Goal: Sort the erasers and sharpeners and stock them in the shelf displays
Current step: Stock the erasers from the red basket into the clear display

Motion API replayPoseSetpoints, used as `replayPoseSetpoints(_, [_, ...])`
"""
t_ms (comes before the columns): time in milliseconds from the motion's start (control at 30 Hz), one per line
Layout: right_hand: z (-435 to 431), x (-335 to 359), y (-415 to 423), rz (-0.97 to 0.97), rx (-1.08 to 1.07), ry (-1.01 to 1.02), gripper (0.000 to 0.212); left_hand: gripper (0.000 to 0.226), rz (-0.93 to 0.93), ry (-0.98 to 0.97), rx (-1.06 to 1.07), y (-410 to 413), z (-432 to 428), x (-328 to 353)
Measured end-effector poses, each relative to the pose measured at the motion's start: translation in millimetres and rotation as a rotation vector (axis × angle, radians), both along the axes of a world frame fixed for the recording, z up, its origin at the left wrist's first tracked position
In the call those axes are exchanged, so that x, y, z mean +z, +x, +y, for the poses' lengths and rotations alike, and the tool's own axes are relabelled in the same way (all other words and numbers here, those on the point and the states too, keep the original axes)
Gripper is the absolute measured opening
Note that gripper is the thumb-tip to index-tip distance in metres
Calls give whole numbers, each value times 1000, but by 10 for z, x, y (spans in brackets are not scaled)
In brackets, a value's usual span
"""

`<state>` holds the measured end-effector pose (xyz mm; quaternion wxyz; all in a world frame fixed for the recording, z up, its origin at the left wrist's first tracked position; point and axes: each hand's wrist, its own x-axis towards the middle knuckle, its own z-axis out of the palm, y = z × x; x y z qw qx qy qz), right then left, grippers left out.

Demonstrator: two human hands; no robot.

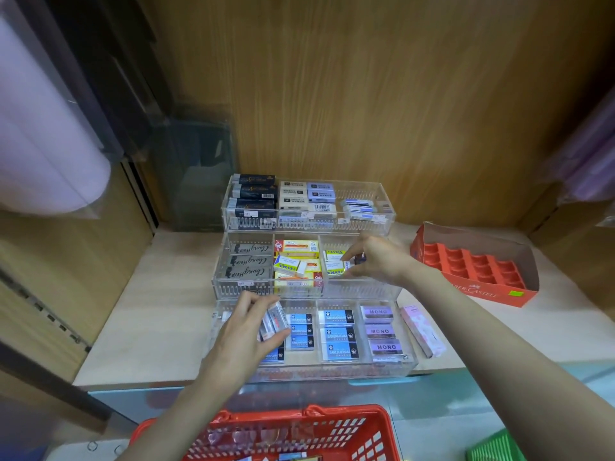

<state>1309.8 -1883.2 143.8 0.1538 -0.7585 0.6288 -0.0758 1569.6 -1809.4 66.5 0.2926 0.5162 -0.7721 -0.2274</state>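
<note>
One wide-angle camera on the person's head looks forward and down, close over the surface (159, 327). The fingers (258, 302) sit mid-frame; the clear tiered display (309, 224) lies right under them, the wooden back wall (366, 94) beyond them, a red basket (266, 424) nearer than them at the bottom edge.

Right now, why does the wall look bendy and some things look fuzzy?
Head view: the wide lens bows the wooden wall; the left hand and the erasers it grips are smeared by motion; the right hand pinching a LYRA eraser is slightly soft; the MONO erasers read sharp.
</note>
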Motion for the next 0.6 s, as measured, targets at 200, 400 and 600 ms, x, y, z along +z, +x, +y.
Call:
replayPoseSetpoints(200, [49,-66,-67,-222,-80,-31,23,54,9,-4,-12,0,-10,-9])
replayPoseSetpoints(400, [134,40,-117,-754,-250,-33,28,54,6,8,-8,3,-7,-8])
replayPoseSetpoints(600, [105,-18,16,-846,-271,115,18,56,-8,4,-7,10,-13,-17])
